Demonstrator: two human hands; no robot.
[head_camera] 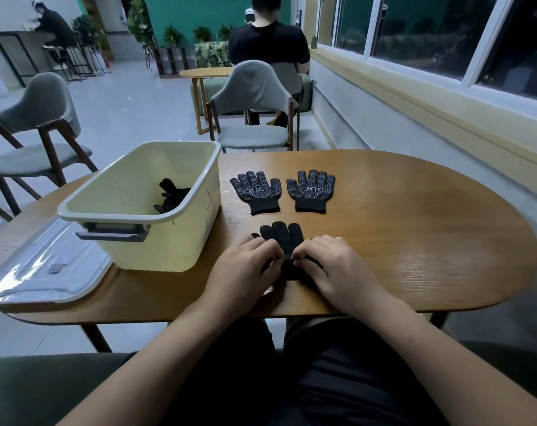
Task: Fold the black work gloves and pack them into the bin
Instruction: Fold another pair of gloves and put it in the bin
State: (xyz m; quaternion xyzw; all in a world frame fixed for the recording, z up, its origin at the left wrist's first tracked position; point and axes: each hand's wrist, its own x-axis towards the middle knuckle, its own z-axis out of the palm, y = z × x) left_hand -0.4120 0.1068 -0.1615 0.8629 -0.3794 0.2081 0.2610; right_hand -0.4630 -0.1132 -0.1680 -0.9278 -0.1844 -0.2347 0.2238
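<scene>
A black work glove point(282, 238) lies flat near the table's front edge, fingers pointing away from me. My left hand point(245, 265) and my right hand point(331, 265) both pinch its lower part, which they mostly hide. Two more black dotted gloves lie palm up farther back: one point(256, 190) to the left, one point(310, 189) to the right. A cream plastic bin point(199, 192) stands at the left with a folded black glove point(172, 195) inside it.
The bin's clear lid point(45, 265) lies at the table's front left corner. The wooden table point(414, 226) is bare on its right half. Grey chairs point(254, 118) stand beyond the table. A person in black sits with their back to me farther off.
</scene>
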